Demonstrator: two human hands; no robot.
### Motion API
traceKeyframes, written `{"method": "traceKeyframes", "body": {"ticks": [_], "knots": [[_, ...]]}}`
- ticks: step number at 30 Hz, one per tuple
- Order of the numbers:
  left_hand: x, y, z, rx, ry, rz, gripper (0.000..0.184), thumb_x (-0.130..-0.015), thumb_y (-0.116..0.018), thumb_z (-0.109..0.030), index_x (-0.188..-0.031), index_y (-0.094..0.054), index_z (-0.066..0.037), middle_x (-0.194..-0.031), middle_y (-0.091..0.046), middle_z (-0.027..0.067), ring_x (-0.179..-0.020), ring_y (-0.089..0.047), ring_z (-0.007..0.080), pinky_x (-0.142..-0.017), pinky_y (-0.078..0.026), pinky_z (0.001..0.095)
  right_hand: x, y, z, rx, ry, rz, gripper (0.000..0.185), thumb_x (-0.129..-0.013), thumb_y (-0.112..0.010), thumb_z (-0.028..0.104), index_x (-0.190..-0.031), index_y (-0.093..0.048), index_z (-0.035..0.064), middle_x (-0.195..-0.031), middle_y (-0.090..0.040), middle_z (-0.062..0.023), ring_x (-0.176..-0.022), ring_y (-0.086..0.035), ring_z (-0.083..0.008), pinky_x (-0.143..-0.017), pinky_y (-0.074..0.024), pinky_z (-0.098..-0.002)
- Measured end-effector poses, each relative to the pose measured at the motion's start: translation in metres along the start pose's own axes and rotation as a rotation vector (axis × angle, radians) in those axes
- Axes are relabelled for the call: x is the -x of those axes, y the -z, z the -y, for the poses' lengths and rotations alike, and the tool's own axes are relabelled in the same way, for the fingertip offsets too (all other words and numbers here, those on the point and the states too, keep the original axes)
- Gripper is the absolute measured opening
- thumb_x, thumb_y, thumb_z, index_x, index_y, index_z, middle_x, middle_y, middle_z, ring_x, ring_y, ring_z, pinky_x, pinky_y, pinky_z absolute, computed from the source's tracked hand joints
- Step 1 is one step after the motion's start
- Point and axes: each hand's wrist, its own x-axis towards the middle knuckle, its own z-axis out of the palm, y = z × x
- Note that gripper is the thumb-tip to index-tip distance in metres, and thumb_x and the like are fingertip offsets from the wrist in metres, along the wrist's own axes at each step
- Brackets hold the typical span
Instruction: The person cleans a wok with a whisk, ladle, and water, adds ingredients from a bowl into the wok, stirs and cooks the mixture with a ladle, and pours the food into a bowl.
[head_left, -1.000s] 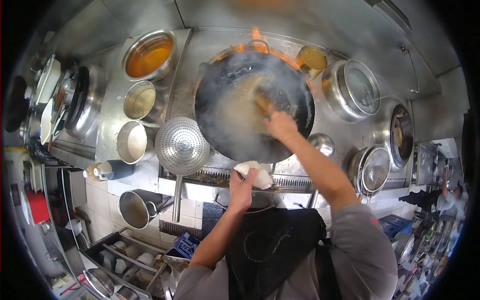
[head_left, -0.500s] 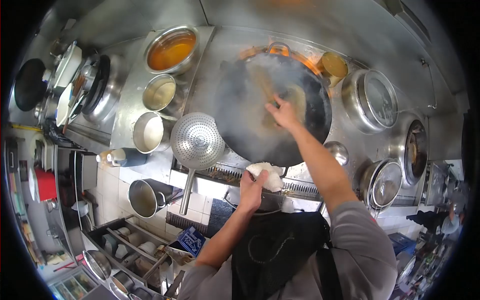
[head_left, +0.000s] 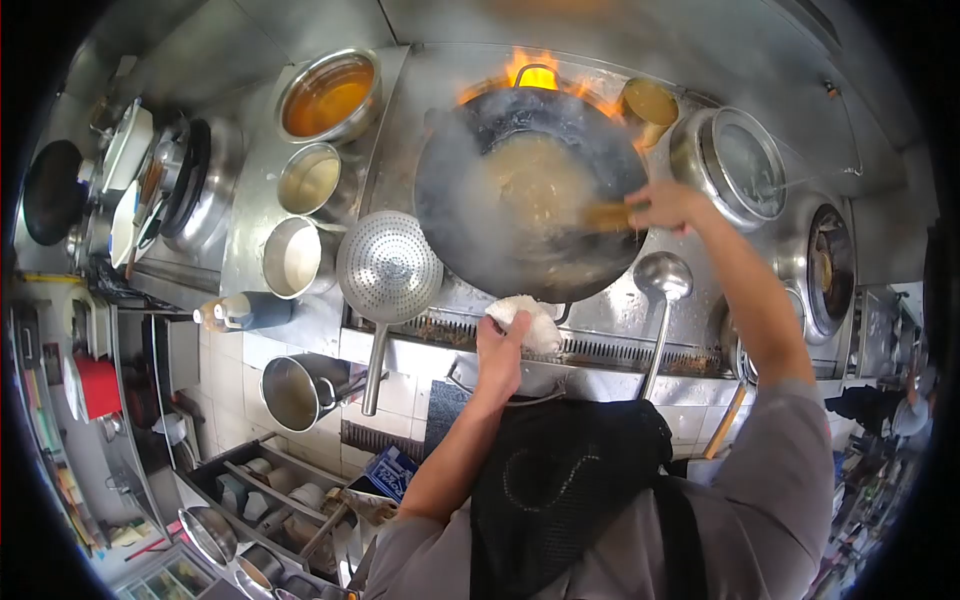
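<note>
The left hand [head_left: 502, 350] grips a cloth [head_left: 530, 324] against the wok [head_left: 595, 128]; the right hand [head_left: 668, 207], a brush [head_left: 607, 216]. The wok seems heavy, hot; best held through cloth by its handle [head_left: 566, 312].

Polished Steel Is Gleaming Around Dull, Dark Metal

The wok [head_left: 600, 150] is showing dark metal, dull along its wall and glistening in wet-looking patches. The strainer [head_left: 390, 267] is gleaming in smooth, perforated metal, and the ladle [head_left: 664, 276] is shining with a similarly polished finish. Beneath, the steel surface [head_left: 610, 318] is reflecting light in softer streaks. The cloth [head_left: 530, 326] is looking soft and rough-textured, while the apron [head_left: 560, 460] is appearing as matt black fabric. The blurred tool [head_left: 605, 216] is looking like wood or bamboo, and the tiles [head_left: 218, 375] are presenting a smooth, pale finish.
</note>
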Motion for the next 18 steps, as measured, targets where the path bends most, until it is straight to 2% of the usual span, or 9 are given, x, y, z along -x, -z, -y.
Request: {"method": "traceKeyframes", "body": {"ticks": [2,4,5,7,10,12,14,16,18], "knots": [[0.0,-0.002,0.002,-0.008,-0.004,-0.015,0.034,-0.101,-0.071,-0.011,-0.128,-0.059,0.006,-0.119,-0.071,0.0127,-0.105,-0.071,0.0211,-0.089,-0.058,0.0364,-0.031,-0.007,0.027,-0.059,0.19,-0.157,0.05,-0.091,-0.071,0.037,-0.133,-0.07,0.0113,-0.107,-0.077,-0.0174,-0.086,-0.076,-0.0313,-0.063,-0.0636,-0.0445],[0.004,-0.007,-0.006,-0.018,-0.034,-0.026,0.034,-0.1,-0.071,-0.011,-0.127,-0.059,0.006,-0.119,-0.07,0.0124,-0.105,-0.07,0.0205,-0.09,-0.057,0.036,-0.075,-0.079,0.058,0.042,0.348,-0.491,0.044,-0.093,-0.07,0.035,-0.125,-0.069,0.005,-0.108,-0.075,-0.0238,-0.1,-0.075,-0.0383,-0.087,-0.0611,-0.051],[0.004,-0.007,-0.005,-0.01,-0.023,-0.02,0.034,-0.1,-0.071,-0.011,-0.127,-0.059,0.006,-0.119,-0.07,0.0124,-0.105,-0.07,0.0205,-0.09,-0.057,0.036,-0.053,-0.091,0.094,0.114,0.187,-0.361,0.045,-0.095,-0.069,0.035,-0.13,-0.064,0.0055,-0.108,-0.074,-0.0274,-0.106,-0.072,-0.042,-0.098,-0.0557,-0.0531],[0.0,0.001,-0.006,0.069,0.033,0.059,0.044,-0.097,-0.076,-0.012,-0.13,-0.053,0.007,-0.123,-0.066,0.0144,-0.109,-0.066,0.0207,-0.096,-0.055,0.0351,-0.014,-0.119,0.094,0.088,0.234,-0.306,0.048,-0.096,-0.069,0.035,-0.133,-0.057,0.0065,-0.109,-0.074,-0.0259,-0.107,-0.071,-0.0462,-0.095,-0.0564,-0.0537],[0.008,0.0,-0.019,-0.067,0.049,0.006,0.046,-0.097,-0.076,-0.015,-0.131,-0.053,0.007,-0.124,-0.066,0.0148,-0.111,-0.065,0.0203,-0.098,-0.054,0.0351,-0.003,-0.098,0.027,0.222,-0.022,-0.198,0.054,-0.095,-0.07,0.036,-0.137,-0.053,0.0081,-0.108,-0.074,-0.0242,-0.104,-0.072,-0.0457,-0.092,-0.0571,-0.0543],[0.005,0.001,-0.01,-0.086,0.05,-0.05,0.048,-0.097,-0.077,-0.017,-0.131,-0.053,0.007,-0.124,-0.066,0.0142,-0.111,-0.064,0.0196,-0.098,-0.053,0.0353,-0.024,-0.061,0.02,0.284,-0.1,-0.398,0.053,-0.096,-0.07,0.037,-0.136,-0.056,0.0062,-0.107,-0.074,-0.0262,-0.105,-0.073,-0.0423,-0.089,-0.0589,-0.0517],[0.006,0.0,-0.01,-0.08,0.055,-0.058,0.046,-0.098,-0.075,-0.014,-0.132,-0.053,0.007,-0.125,-0.066,0.014,-0.111,-0.065,0.0194,-0.098,-0.053,0.0348,-0.106,-0.058,0.022,0.192,0.171,-0.614,0.052,-0.097,-0.068,0.034,-0.138,-0.058,0.0044,-0.09,-0.074,-0.0254,-0.084,-0.076,-0.0392,-0.076,-0.0617,-0.0497],[0.005,0.0,-0.017,-0.11,0.077,-0.051,0.046,-0.097,-0.074,-0.01,-0.134,-0.051,0.006,-0.127,-0.066,0.0141,-0.113,-0.065,0.0192,-0.098,-0.053,0.0345,-0.115,-0.061,0.097,-0.406,0.093,-0.361,0.056,-0.098,-0.068,0.032,-0.146,-0.056,0.0045,-0.07,-0.069,-0.0196,-0.057,-0.071,-0.0314,-0.057,-0.0594,-0.0439],[0.004,0.001,-0.018,-0.146,0.066,-0.052,0.046,-0.097,-0.074,-0.01,-0.134,-0.051,0.006,-0.126,-0.066,0.0139,-0.112,-0.065,0.0192,-0.097,-0.054,0.0346,-0.126,-0.103,0.136,-0.819,0.156,-0.294,0.065,-0.099,-0.067,0.032,-0.155,-0.047,0.0056,-0.061,-0.063,-0.0123,-0.042,-0.06,-0.0245,-0.043,-0.051,-0.0393]]}}
